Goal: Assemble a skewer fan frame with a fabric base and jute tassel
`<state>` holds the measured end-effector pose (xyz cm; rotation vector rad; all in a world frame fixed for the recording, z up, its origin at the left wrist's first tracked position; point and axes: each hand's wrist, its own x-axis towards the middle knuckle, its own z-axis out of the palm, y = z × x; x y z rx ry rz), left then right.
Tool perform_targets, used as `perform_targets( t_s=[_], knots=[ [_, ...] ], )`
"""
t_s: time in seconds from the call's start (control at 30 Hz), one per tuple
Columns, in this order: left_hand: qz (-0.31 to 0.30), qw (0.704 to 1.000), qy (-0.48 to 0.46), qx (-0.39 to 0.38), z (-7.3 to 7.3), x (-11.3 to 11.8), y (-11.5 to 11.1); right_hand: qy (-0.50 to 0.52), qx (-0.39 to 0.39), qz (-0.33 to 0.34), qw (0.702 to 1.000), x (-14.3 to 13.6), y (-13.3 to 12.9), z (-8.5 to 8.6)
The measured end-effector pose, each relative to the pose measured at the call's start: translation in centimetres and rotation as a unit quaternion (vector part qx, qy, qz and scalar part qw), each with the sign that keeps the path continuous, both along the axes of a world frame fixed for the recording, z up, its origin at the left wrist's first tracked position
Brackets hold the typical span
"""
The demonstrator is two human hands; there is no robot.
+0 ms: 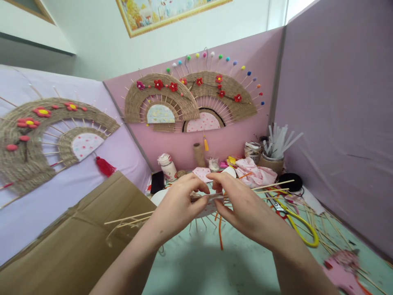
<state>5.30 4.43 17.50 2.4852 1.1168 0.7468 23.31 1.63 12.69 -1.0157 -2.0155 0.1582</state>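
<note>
A half-made fan (206, 210) with a pale dotted half-round centre is held up between my two hands, above the green table (211, 270). My left hand (186, 197) is closed on its upper edge, thumb and fingers curled in. On the right, my right hand (238, 198) pinches the same edge. Thin wooden sticks (129, 217) stick out from the fan to both sides and downward. An orange strip (220, 235) dangles below it near my right hand. My fingers partly hide the fan's edge.
Yellow-handled scissors (302, 233) and loose sticks lie at right. A cardboard sheet (82, 229) fills the left. Behind stand a white bottle (167, 167), a cardboard tube (199, 155) and a pot of white glue sticks (273, 159). Finished woven fans (221, 84) hang on the pink partition.
</note>
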Motion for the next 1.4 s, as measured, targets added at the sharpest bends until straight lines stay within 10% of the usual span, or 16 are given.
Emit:
perform_targets(
  t_s=[1.4],
  knots=[
    [0.075, 0.994, 0.001, -0.08, -0.2, -3.0, 0.3, -0.029, 0.007, -0.013, 0.999, 0.2, 0.2, -0.5]
  ],
)
